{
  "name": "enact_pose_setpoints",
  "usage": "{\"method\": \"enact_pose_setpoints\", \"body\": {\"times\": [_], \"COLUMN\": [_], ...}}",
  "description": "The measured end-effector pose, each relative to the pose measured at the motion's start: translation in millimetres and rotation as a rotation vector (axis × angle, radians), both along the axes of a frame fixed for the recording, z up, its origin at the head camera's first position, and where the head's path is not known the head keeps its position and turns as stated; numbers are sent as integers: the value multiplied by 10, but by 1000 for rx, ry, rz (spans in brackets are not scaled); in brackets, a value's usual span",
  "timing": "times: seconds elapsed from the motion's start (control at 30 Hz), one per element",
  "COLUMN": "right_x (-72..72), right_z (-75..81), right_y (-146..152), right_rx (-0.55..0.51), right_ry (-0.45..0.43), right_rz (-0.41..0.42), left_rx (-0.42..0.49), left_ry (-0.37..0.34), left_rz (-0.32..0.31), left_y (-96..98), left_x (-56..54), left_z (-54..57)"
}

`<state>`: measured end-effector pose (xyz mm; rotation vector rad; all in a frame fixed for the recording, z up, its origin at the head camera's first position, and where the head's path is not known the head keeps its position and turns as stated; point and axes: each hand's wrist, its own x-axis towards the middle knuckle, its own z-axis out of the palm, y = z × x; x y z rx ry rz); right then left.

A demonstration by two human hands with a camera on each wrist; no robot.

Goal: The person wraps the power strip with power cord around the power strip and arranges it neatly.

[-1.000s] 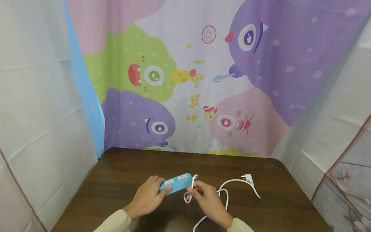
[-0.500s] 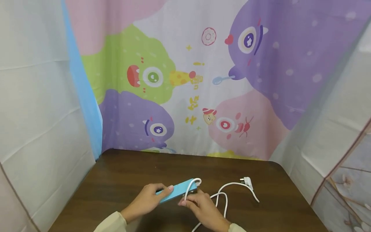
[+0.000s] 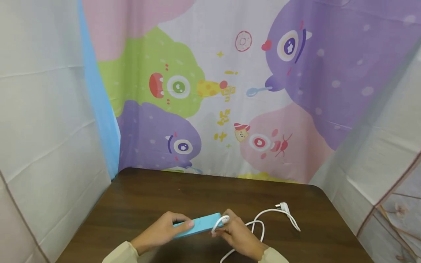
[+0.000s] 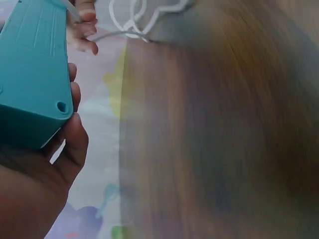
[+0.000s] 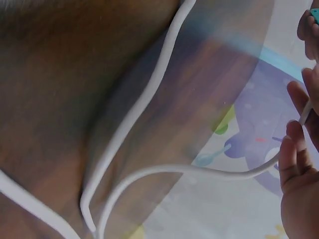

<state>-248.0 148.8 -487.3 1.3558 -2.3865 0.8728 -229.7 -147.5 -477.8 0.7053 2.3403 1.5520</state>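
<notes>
1. Pwr strip [image 3: 200, 224] over table [image 3: 184, 197]; our L hand [image 3: 160, 231] grips one end.
2. Our R hand [image 3: 241, 235] pinches cord [image 5: 121, 133], also over table.
3. Strip prob. light, stiff, slick; cord bendy. We'd hold strip's sides.

This looks like a small curtained booth built around a dark wood-grain desk [image 3: 204, 190]; whether it stands in a home, an office or a studio cannot be told. A cloth curtain [image 3: 210, 153] with sideways cartoon monsters [image 3: 179, 87] hangs behind the desk, and pale sheets [image 3: 42, 124] enclose both sides, the right one printed with flowers [image 3: 400, 211].
</notes>
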Motion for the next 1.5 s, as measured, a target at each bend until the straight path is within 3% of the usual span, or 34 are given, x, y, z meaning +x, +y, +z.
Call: {"method": "enact_pose_setpoints", "body": {"times": [0.13,0.27,0.47,0.6,0.77,0.9,1.03,1.33,1.5], "right_x": [-15,-47,-67,-45,5,32,35,45,42], "right_z": [-10,-3,22,47,107,148,154,89,96], "right_y": [23,51,55,25,-40,-109,-157,-138,-136], "right_rx": [82,162,212,238,226,164,91,39,39], "right_ry": [114,241,288,264,197,186,192,155,105], "right_rz": [-7,-10,-99,-183,-247,-250,-251,-241,-233], "left_rx": [-30,-118,-397,-515,-577,-637,-673,-633,-638], "left_ry": [65,224,585,727,759,809,816,696,668], "left_rz": [-101,-172,-120,-71,-12,98,202,237,264], "left_y": [-15,22,140,222,284,273,221,211,232], "left_x": [0,-4,60,89,95,92,83,61,65], "left_z": [-28,-25,-46,-109,-159,-193,-205,-199,-178]}}
